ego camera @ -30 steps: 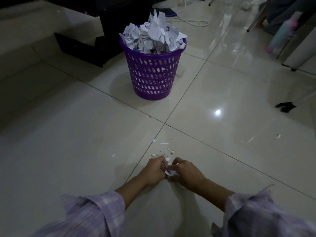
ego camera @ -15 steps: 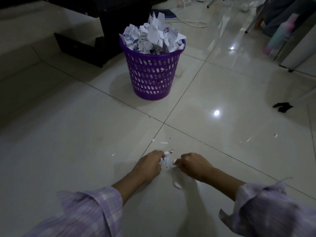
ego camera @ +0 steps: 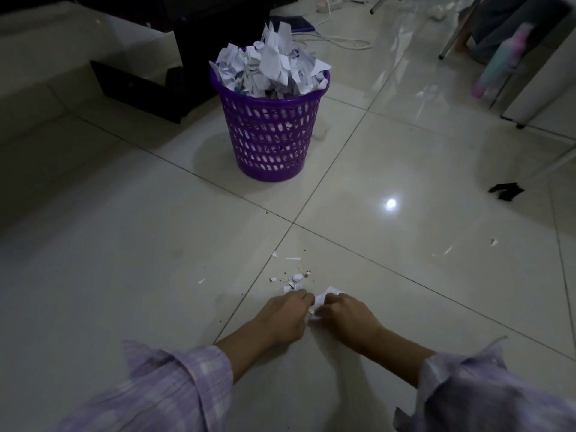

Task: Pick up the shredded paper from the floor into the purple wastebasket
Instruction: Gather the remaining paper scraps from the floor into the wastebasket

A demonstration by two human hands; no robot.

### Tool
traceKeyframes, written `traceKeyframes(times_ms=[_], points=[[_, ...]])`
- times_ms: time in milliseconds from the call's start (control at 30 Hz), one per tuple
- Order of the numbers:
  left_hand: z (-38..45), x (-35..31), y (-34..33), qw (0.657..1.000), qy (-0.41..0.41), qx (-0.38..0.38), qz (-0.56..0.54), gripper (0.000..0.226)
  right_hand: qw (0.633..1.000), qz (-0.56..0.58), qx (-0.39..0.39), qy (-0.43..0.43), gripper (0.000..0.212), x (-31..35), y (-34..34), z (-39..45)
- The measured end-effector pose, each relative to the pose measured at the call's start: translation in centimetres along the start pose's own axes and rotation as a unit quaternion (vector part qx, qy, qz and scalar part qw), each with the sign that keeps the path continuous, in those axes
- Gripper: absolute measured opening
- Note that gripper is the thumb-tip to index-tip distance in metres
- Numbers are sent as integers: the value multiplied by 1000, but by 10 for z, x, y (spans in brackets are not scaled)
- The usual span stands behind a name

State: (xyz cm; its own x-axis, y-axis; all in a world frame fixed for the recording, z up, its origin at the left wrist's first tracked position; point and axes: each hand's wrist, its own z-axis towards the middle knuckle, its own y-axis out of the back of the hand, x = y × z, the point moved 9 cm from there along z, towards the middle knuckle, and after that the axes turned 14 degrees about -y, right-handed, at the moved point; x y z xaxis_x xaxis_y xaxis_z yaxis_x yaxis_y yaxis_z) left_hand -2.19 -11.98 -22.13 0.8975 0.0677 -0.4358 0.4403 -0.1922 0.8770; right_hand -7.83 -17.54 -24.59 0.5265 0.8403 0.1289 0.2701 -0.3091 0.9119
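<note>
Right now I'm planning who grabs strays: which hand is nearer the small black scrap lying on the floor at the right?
Right. The right hand is on the black scrap's side, though well short of it; the left hand sits farther away, beyond the right.

Both forearms reach forward, lilac sleeves pushed back from the wrists. The left hand (ego camera: 285, 316) and right hand (ego camera: 346, 316) sit knuckles-up, close together, fingers curled inward and pinched toward each other between them.
</note>
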Motion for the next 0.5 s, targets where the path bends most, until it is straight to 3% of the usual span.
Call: traceKeyframes(times_ms=[100, 333, 500], points=[[1, 10, 6, 1000, 24, -19, -5, 33, 999, 42, 6, 13, 28, -4, 11, 12], [3, 18, 10, 997, 36, -61, -23, 37, 974, 208, -34, -81, 15, -49, 48, 25], [6, 15, 9, 998, 37, -43, 3, 37, 990, 130, -24, -56, 18, -65, 32, 11]])
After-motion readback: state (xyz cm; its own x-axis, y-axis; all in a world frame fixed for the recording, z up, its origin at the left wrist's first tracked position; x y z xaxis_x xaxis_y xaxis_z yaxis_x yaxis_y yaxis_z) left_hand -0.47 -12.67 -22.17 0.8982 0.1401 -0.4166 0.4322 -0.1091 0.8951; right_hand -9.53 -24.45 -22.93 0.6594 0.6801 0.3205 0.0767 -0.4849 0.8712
